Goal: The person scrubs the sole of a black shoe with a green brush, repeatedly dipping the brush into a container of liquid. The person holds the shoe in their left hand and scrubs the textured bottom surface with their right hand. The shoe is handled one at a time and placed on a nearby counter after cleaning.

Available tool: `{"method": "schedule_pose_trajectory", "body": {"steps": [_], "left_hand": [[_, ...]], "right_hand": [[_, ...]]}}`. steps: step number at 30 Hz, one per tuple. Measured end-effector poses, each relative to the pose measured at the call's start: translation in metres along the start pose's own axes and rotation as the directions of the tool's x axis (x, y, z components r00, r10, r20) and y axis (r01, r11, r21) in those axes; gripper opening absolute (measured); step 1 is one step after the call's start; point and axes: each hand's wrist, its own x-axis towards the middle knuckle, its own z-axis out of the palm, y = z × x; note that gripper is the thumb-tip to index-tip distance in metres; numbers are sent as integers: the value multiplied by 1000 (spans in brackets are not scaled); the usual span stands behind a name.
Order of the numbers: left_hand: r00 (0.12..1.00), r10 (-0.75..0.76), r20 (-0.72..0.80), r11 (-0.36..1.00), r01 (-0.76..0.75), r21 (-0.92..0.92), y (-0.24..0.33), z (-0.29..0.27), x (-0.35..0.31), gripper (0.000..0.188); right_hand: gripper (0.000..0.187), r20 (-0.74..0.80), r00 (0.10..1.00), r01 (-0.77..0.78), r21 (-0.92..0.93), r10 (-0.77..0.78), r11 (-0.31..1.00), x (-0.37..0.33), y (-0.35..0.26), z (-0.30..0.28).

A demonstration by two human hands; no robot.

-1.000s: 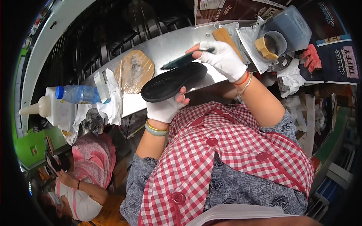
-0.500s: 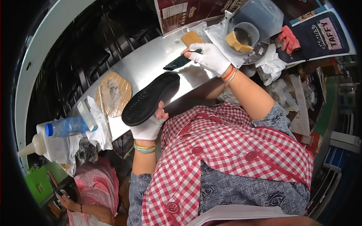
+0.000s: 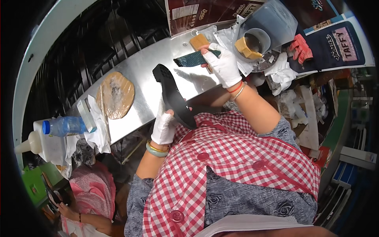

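My left hand (image 3: 162, 128), in a white glove with bare fingertips, grips a black shoe sole (image 3: 173, 96) near its lower end. The sole stands on edge, tilted, with its patterned heel end toward the table and its side facing me. My right hand (image 3: 225, 65), gloved the same way, pinches a dark green textured strip (image 3: 190, 59), perhaps an abrasive cloth. This strip hangs over the shiny metal table (image 3: 144, 75), apart from the sole.
A tan oval pad in film (image 3: 115, 94) lies at left, near a blue-capped water bottle (image 3: 67, 126) and a nozzle bottle (image 3: 43, 142). Behind my right hand are a yellow sponge block (image 3: 199, 41) and a clear cup (image 3: 263, 39). Another person's hand (image 3: 69, 212) shows at lower left.
My left hand has turned the sole from lying tilted flat to standing on edge, its heel end now up and away. The green strip has turned to show its broader face.
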Motion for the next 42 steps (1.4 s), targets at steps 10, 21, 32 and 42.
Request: {"method": "schedule_pose_trajectory", "body": {"steps": [10, 21, 32, 42], "left_hand": [[999, -27, -35, 1000, 28, 11, -4, 2, -1, 86], [1000, 1, -30, 999, 1, 44, -3, 7, 6, 87], [994, 5, -112, 998, 2, 58, -2, 11, 2, 81], [956, 275, 102, 950, -287, 122, 52, 61, -15, 68]], "right_hand": [[16, 76, 995, -51, -76, 57, 996, -3, 25, 28], [11, 74, 987, 158, -310, -142, 938, -40, 1, 15], [7, 187, 950, 309, -422, -251, 852, -71, -2, 7], [19, -322, 907, 296, 29, -271, 955, -59, 3, -15]]}}
